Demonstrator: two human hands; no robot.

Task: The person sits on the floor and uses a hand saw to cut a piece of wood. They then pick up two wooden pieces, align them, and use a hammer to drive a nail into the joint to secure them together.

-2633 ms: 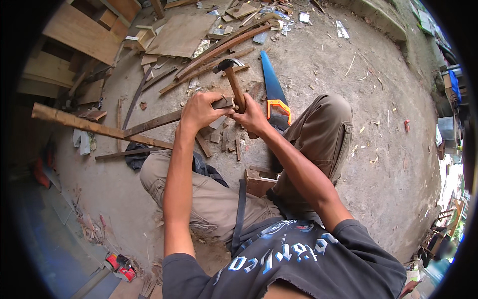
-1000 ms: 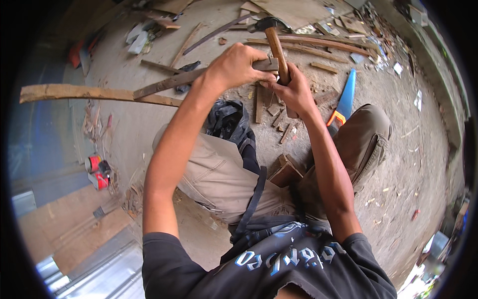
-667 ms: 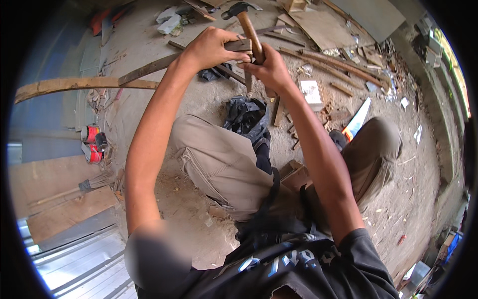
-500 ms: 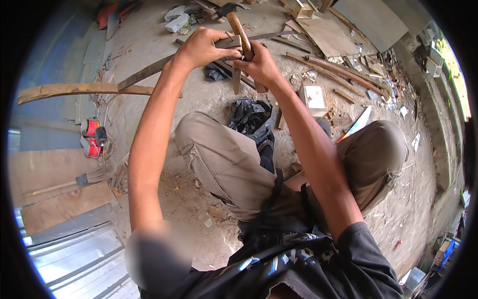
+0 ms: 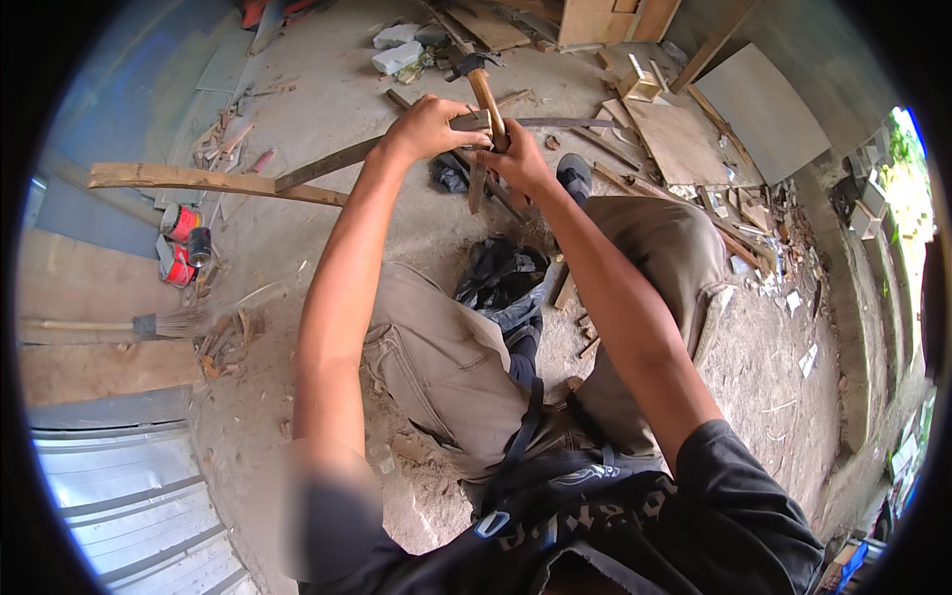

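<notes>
My right hand is closed around the wooden handle of a claw hammer, which stands upright with its dark head up. Close beside it, my left hand grips the end of a dark wooden strip between thumb and fingers. That strip slants down to the left, over a lighter wooden strip. A short upright piece of wood shows just below the hands. Whether the hammer touches the strip I cannot tell.
A black plastic bag lies between my legs. Red cans and a broom are at the left. White blocks, a plywood sheet and scattered wood scraps lie farther off. A stepped concrete edge runs along the right.
My right leg has shifted inward and forward, and its shoe now shows beyond the knee. The saw and white box near it are no longer visible. Both hands keep their holds.
</notes>
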